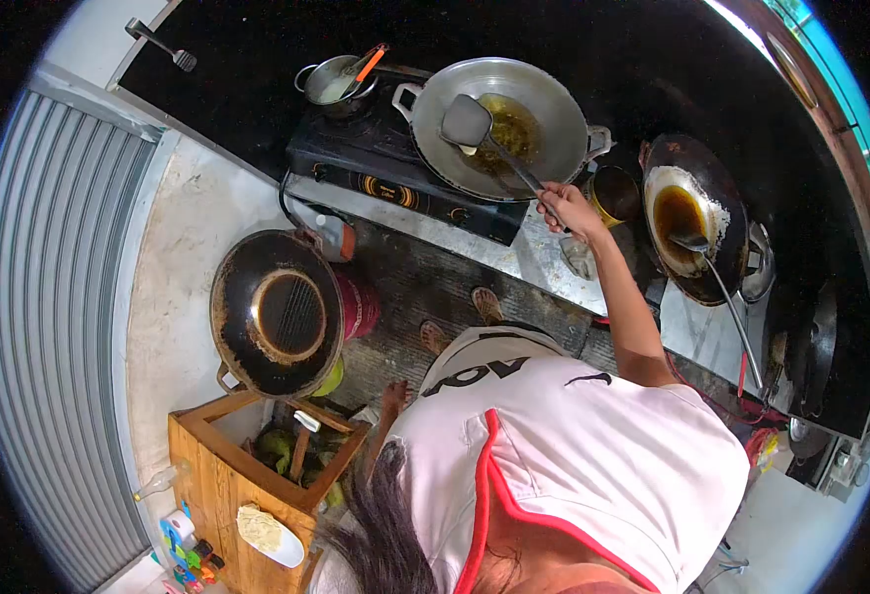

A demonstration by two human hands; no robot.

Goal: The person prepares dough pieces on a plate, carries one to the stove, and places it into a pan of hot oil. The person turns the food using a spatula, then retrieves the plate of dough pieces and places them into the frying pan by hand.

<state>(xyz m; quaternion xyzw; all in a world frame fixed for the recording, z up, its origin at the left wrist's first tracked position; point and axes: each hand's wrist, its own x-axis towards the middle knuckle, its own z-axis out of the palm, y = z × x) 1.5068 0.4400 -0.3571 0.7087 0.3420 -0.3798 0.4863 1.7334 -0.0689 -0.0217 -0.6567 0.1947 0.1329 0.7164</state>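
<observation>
My right hand (569,210) is closed round the handle of a metal spatula (467,123). The spatula's broad blade is over a large silver wok (544,99) on the stove. Yellowish oil (514,124) covers the bottom of the wok, and a small pale bit shows at the blade's lower edge. At my side my left hand (393,398) hangs low, fingers loosely extended and holding nothing visible. It is nearest to the wooden cabinet (202,450).
A black gas stove (356,168) carries a small pot (328,81) with an orange-handled utensil. On the right, a dark wok (668,153) holds brown oil and a ladle (722,282). Another dark wok (227,297) stands left, above a red bucket (358,307). A white dish (282,549) holds pale food.
</observation>
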